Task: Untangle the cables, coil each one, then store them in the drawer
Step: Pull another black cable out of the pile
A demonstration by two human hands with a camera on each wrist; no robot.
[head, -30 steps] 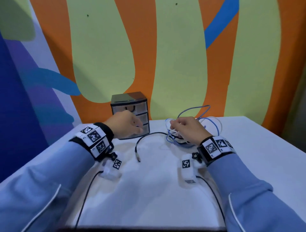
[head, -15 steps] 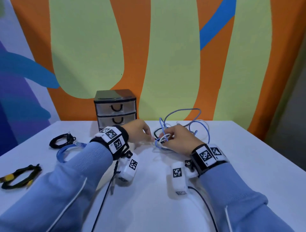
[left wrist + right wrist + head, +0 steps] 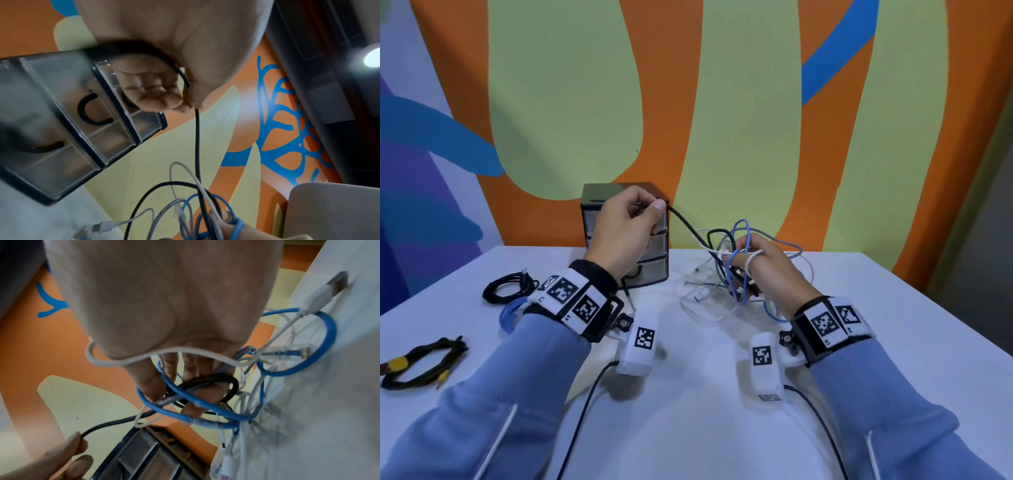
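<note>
My left hand (image 3: 650, 210) is raised in front of the small three-drawer unit (image 3: 654, 274) and pinches a black cable (image 3: 688, 224) between thumb and fingers. The cable runs tight down to the right into a tangle of blue, white and grey cables (image 3: 736, 274). My right hand (image 3: 760, 263) grips that tangle a little above the table, with loops wound round its fingers. In the left wrist view the black cable (image 3: 197, 138) drops from the left hand (image 3: 180, 100) to the tangle. The right wrist view shows blue loops (image 3: 205, 405) and a white cable (image 3: 123, 363) across the right hand (image 3: 164, 305). All the drawers are closed.
On the left of the white table (image 3: 893, 325) lie a coiled black cable (image 3: 506, 291), a coiled blue cable (image 3: 508, 313) and a black bundle with yellow plugs (image 3: 417, 363). White USB ends (image 3: 698, 296) trail on the table under the tangle. The painted wall stands close behind.
My left hand has risen up and to the left with the black cable, drawing it tight out of the tangle. My right hand has lifted the tangle slightly.
</note>
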